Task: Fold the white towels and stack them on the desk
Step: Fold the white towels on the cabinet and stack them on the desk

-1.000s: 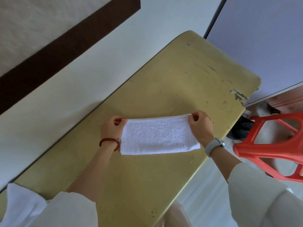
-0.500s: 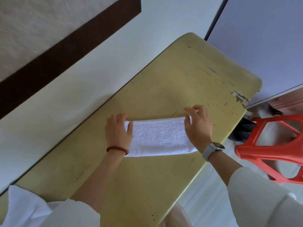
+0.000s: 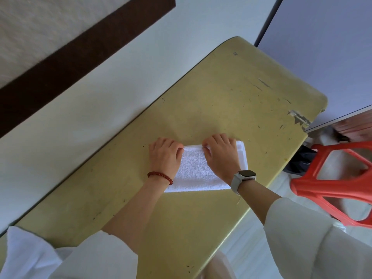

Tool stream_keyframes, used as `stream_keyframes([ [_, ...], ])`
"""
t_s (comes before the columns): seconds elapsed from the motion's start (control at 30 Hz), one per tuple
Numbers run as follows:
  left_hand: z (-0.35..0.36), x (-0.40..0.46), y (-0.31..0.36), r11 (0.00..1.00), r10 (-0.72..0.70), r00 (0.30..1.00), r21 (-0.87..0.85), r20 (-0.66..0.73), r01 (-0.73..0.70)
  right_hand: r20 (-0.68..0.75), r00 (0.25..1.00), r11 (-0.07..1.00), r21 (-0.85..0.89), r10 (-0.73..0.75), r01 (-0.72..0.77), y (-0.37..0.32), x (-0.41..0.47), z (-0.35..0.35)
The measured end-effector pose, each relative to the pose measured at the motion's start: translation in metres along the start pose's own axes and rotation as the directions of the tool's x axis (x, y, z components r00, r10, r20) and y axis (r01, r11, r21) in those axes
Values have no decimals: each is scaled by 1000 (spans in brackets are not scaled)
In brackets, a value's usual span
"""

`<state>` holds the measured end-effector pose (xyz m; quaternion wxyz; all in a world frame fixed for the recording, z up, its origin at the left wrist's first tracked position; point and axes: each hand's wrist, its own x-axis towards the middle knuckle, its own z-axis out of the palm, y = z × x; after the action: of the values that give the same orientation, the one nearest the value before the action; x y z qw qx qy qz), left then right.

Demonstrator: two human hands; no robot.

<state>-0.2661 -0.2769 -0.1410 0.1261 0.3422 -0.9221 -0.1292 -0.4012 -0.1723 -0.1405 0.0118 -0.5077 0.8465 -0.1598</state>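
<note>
Here the white towel (image 3: 198,174) lies folded, nubbly, rectangular.

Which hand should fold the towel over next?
Probably the right hand. It rests on the towel near its free right end, which sticks out past the fingers, so it could lift that end over. The left hand sits on the left end, holding it down.

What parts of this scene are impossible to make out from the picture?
Head view only:
- Towel: its ends, covered by the left hand and right hand; number of folded layers unclear.
- Desk: near end, cut off by the bottom edge and hidden by sleeves.
- Red stool: cut off by the right edge.
- Dark thing behind the desk edge: unidentifiable.
</note>
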Motion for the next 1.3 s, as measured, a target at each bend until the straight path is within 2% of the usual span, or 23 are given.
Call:
stream_keyframes([
  [0.17, -2, 8, 3, 997, -5, 999, 78, 43, 2, 7, 1000, 1000, -18, 6, -6, -1, 6, -2],
  [0.27, -2, 9, 5, 994, -23, 996, 110, 82, 14, -3, 999, 998, -54, -40, 39, 2, 6, 2],
  [0.33, 0, 8, 5, 993, -41, 997, 109, 69, 33, -20, 998, 994, -89, -63, 61, 4, 3, 2],
  [0.43, -1, -1, 7, 993, -48, 999, 107, -25, 50, -74, 991, 987, -123, -113, 103, 6, -8, -4],
  [0.53, -4, -25, 12, 990, -11, 999, 140, -30, 15, -1, 985, 971, -167, -174, 172, 7, -32, -10],
  [0.6, 0, -41, 14, 984, 11, 998, 178, 55, -20, 74, 991, 970, -211, -109, 123, 11, -45, -12],
  [0.7, 8, -52, 15, 976, -64, 983, 218, 175, 25, 143, 986, 967, -251, 81, -43, 21, -53, -11],
  [0.77, 9, -50, 17, 975, -118, 973, 208, 199, 75, 140, 974, 959, -248, 180, -141, 24, -54, -11],
  [0.87, 5, -46, 16, 966, -248, 957, 115, 148, 233, 29, 948, 942, -129, 317, -311, 25, -51, -15],
  [0.97, -3, -40, 7, 882, -470, 882, -20, 17, 471, -2, 827, 824, 82, 563, -561, 25, -38, -21],
  [1.03, -6, -37, 0, 815, -572, 819, -83, 46, 574, 20, 758, 751, 118, 652, -649, 28, -30, -21],
  [1.07, -7, -36, -2, 810, -575, 815, -86, 74, 580, 21, 744, 737, 124, 668, -665, 28, -27, -21],
  [1.2, -6, -42, -7, 875, -467, 882, -114, 63, 471, 53, 690, 674, 170, 722, -719, 30, -19, -21],
  [1.3, -2, -45, -11, 896, -425, 905, -137, 16, 423, 47, 713, 696, 179, 700, -695, 30, -18, -20],
])
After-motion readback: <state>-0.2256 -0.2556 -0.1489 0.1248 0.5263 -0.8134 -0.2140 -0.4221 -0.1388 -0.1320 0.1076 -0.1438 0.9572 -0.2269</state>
